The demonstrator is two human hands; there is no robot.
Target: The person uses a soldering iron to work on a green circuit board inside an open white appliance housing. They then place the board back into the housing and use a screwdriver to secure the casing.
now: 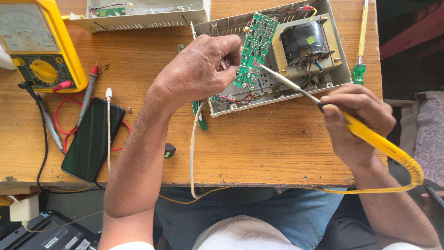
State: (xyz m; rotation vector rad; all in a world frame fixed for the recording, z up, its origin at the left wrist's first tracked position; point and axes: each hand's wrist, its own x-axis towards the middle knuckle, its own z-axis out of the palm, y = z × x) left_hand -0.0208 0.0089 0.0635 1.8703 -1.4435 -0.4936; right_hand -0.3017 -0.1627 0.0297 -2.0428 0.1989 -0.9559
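Multimeter, phone — (probably) unobstructed.

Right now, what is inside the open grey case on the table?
Inside the grey case sit a black transformer, coloured wires and a green circuit board, held by the left hand. The hand and board hide what lies beneath them.

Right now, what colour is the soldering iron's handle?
Yellow; the soldering iron, in the right hand, shows in the head view.

Left hand fingers pinched, right hand fisted, forearms extended.
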